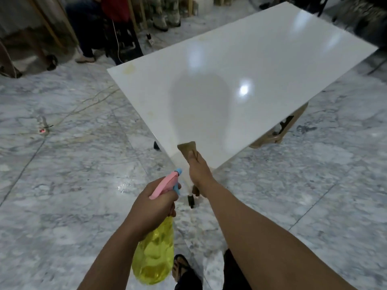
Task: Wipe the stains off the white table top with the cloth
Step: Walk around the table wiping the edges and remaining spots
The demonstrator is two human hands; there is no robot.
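Right hand [198, 170]: fingers are curling closed around a brownish cloth [187, 149], gripping it bunched, with a flap of the cloth sticking out past the fingertips. The cloth is lying on the near corner of the white table top [240, 65], and the hand is pressing it there, the forearm reaching in from the near right.

Left hand [151, 208]: fingers are wrapping shut around the neck of a spray bottle [154, 252], just below its pink head [164, 184] with blue nozzle and trigger. The bottle's yellow translucent body is hanging down below the fist, over the floor, near the table's near corner but not touching it.

White table top: glossy, rectangular, running diagonally from the near corner away to the far right. It is reflecting several ceiling lights and carrying a rounded grey shadow in its near half. Faint yellowish stains [128, 69] are showing at the far left corner, and paler marks along the left edge.

Table legs: a beige leg [278, 132] is showing under the right edge; a dark foot is showing beneath the near corner.

Floor [62, 164]: grey-veined marble tile, with thin cords trailing across it on the left.

Far left: legs of a seated person [85, 38] and wooden frames are standing beyond the table.

Near edge: the person's sandalled foot [181, 266] is showing below the bottle.
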